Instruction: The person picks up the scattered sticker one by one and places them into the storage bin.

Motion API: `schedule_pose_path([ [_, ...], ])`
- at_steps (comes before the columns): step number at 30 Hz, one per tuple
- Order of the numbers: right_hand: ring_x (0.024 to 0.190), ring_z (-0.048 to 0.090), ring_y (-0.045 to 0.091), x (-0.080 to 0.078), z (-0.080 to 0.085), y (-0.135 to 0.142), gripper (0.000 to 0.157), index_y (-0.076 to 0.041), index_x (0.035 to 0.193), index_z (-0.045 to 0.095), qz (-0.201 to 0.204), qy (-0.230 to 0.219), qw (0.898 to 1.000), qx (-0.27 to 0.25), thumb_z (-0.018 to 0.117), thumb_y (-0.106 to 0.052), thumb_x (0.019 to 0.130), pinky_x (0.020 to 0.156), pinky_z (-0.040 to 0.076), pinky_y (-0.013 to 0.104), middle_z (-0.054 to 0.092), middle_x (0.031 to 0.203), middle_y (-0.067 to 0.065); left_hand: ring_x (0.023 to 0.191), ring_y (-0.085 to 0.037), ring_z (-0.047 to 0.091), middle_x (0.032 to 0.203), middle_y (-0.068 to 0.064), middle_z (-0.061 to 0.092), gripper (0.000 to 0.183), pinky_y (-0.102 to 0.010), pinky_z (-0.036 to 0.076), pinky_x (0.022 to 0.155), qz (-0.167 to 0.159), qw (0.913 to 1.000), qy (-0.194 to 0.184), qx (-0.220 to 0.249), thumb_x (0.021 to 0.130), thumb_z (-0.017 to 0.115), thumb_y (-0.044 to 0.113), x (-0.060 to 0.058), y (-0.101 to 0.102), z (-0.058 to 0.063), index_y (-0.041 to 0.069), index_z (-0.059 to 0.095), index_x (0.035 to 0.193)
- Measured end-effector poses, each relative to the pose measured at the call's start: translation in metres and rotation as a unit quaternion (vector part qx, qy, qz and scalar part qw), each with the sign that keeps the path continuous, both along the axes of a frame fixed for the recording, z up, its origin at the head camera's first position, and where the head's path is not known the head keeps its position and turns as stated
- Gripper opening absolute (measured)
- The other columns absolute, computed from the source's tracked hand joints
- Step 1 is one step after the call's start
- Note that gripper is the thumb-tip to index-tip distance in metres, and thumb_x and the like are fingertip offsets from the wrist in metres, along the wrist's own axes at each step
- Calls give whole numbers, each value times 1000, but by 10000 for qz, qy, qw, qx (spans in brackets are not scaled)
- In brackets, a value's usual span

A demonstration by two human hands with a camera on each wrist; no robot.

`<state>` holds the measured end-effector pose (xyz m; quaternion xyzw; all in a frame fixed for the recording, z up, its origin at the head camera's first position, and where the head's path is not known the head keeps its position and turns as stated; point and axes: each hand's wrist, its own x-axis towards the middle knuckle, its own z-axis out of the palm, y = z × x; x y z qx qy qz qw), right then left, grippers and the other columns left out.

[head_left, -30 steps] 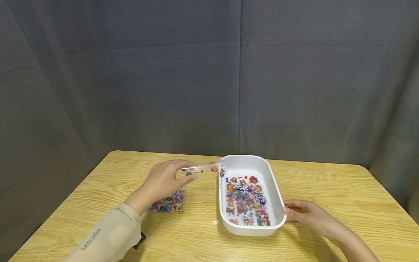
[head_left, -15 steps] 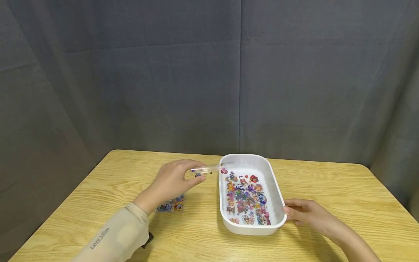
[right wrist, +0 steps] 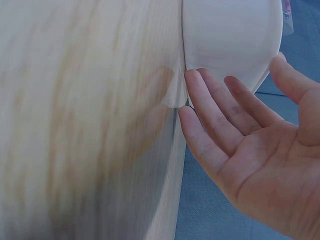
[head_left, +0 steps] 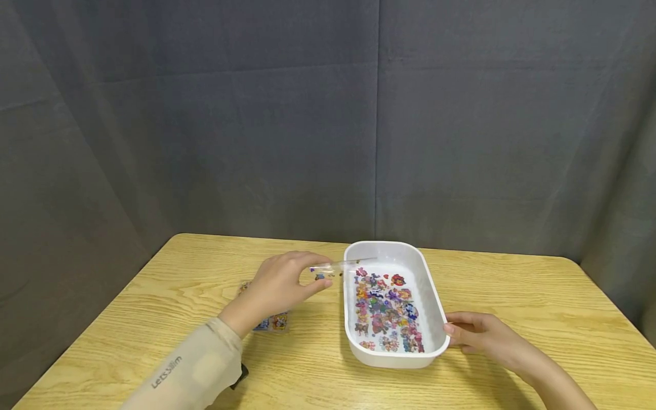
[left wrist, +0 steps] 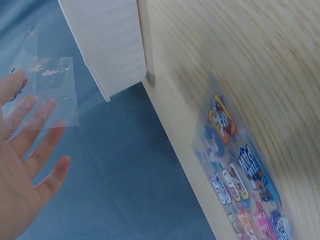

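Note:
My left hand (head_left: 287,285) pinches a clear plastic sheet (head_left: 328,269) with small colored stickers between thumb and fingers. The sheet's far end reaches over the left rim of the white tray (head_left: 434,285). Inside the tray lie several clear sheets of colorful cartoon stickers (head_left: 384,310). In the left wrist view, the clear sheet (left wrist: 52,92) hangs slightly curved across the fingers. At the tray's near right side, my right hand (head_left: 484,339) rests its fingertips on the outer wall, thumb at the rim. The right wrist view shows these fingers (right wrist: 215,112) mostly extended.
A colorful sticker pack (left wrist: 245,175) in clear wrapping lies on the wooden table (head_left: 307,370) below the left forearm, partly hidden in the head view. A dark grey curtain (head_left: 328,125) hangs behind the table. Something black (head_left: 240,377) shows by the left cuff.
My left hand has moved right with the clear sheet, whose end now extends farther over the tray. The right hand and tray stay almost still.

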<state>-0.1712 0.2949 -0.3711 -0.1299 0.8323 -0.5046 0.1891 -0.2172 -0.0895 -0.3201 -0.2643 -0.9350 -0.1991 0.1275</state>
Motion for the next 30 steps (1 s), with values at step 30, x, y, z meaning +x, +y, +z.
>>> schedule_pose_path([
  [30,108,65,37,-2,-2,2,62,21,136,41,24,-38,10000,-9,56,-29,103,85,55,50,65,119,27,117,-16,60,126,7,66,41,-45,49,94,-487,9981,-57,-378,91,69,48,3,30,-7,28,68,127],
])
